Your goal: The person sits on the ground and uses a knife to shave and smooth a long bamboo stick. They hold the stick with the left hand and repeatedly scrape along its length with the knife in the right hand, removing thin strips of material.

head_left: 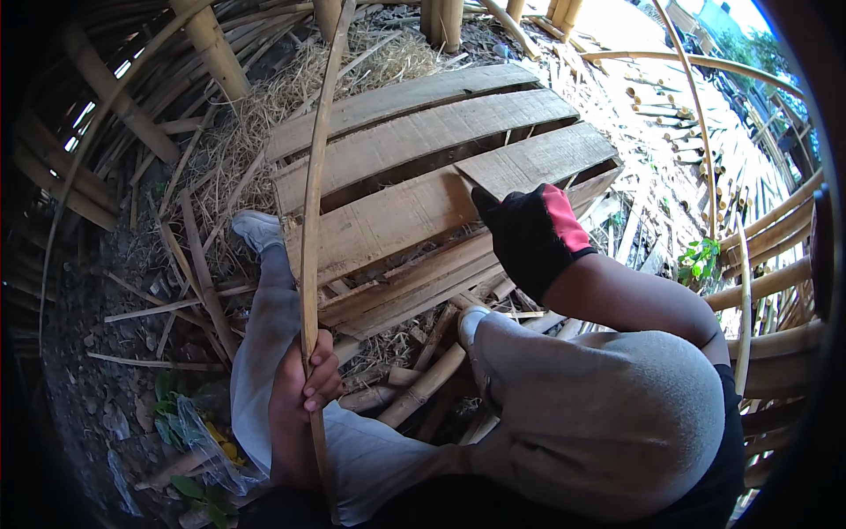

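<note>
A long, narrow bamboo strip (314, 185) stands nearly upright on the left side of the view, running from the lower edge up past the top. My bare left hand (308, 375) is closed around its lower part. My right hand (533, 234), in a black and red glove, is curled above the right part of a slatted wooden crate (379, 216). A thin, pointed, knife-like blade (465, 179) seems to stick out from the glove toward the upper left. Its handle is hidden in the glove. The strip and the blade are apart.
My legs in grey trousers (590, 406) straddle the crate's near side. Cut bamboo pieces (423, 383) lie between my feet. Straw (344, 75) lies behind the crate. Bamboo poles (211, 53) and curved strips surround the place. Plastic film (207, 432) and leaves lie at lower left.
</note>
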The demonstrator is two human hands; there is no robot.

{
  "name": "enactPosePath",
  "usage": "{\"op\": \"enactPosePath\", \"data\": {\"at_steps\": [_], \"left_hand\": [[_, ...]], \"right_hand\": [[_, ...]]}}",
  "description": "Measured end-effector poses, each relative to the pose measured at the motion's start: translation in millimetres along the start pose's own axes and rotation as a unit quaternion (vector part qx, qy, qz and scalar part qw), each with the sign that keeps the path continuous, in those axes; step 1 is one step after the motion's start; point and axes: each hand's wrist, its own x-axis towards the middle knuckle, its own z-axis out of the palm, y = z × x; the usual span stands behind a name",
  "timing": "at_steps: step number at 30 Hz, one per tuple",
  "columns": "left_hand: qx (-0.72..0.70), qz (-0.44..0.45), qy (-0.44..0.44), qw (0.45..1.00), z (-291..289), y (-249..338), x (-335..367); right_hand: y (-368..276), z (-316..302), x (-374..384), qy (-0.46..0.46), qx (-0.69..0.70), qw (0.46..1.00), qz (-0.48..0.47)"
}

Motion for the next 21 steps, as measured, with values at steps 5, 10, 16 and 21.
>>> {"op": "enactPosePath", "data": {"at_steps": [5,10,16,21], "left_hand": [[0.002,-0.014,-0.016,1.0,4,-2,10],[0.006,-0.013,-0.01,1.0,5,1,2],[0.014,-0.003,0.002,1.0,6,-3,6],[0.01,-0.016,0.028,0.999,3,-2,3]], "right_hand": [[-13,-34,-10,0.037,0.041,0.982,-0.179],[-13,-28,0,-0.093,0.074,0.987,-0.104],[-21,-33,4,-0.074,0.007,0.982,-0.172],[-24,-42,16,-0.079,0.09,0.967,-0.227]]}}
